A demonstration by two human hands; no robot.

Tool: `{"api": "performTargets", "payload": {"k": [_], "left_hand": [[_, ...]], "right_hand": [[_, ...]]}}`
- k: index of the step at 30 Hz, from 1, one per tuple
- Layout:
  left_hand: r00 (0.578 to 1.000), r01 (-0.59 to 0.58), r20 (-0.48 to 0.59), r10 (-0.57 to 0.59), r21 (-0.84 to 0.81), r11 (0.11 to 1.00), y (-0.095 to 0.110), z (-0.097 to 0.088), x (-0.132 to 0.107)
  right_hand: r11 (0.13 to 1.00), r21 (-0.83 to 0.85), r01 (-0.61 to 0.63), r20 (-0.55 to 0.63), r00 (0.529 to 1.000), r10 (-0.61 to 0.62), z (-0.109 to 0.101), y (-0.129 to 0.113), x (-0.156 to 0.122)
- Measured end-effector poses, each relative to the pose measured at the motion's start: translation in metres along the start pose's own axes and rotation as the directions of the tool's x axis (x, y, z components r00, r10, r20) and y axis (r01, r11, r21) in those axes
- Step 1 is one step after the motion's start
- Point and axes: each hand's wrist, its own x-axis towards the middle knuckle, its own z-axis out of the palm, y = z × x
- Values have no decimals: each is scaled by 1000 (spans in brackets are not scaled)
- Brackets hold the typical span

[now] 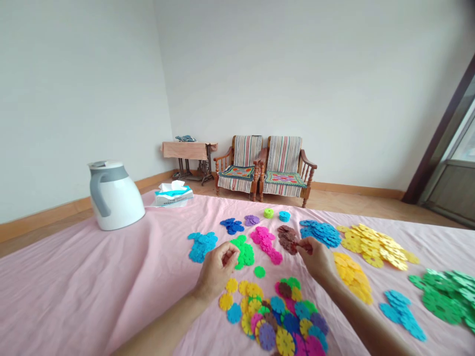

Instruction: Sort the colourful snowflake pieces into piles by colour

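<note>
My right hand [316, 258] pinches a brown notched plastic disc [293, 247] at the right edge of the brown disc pile [285, 236]. My left hand [219, 263] is closed, thumb and fingertips together, beside the bright green disc pile [245, 253]; whether anything is between them is hidden. A single green disc [260, 272] lies between the hands. Nearer to me is a mixed heap of discs [285, 321] in many colours. The pink disc pile [265, 243] sits between the green and brown piles.
Light blue discs [202, 245] lie left, blue [319, 233], yellow [374, 244] and dark green discs [447, 296] right. A white jug [120, 200] and a tissue box [174, 197] stand on the pink cloth [111, 277]. Two wooden chairs [284, 173] are beyond.
</note>
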Motion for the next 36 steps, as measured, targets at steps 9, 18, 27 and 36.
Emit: {"api": "performTargets", "payload": {"k": [9,18,27,36], "left_hand": [[990,-111,102,98,134,985,5,5,-6],[863,-405,418,285,233,884,23,11,-18],[793,-427,522,315,107,898,32,11,-22],[963,-113,249,99,41,993,40,26,-27]], "right_hand": [[989,36,145,154,977,-149,-1,0,-17],[978,116,172,436,876,-206,-29,-17,-48],[980,183,75,518,840,-161,-41,-10,-38],[917,393,59,416,878,-235,-9,-64,-71]]}}
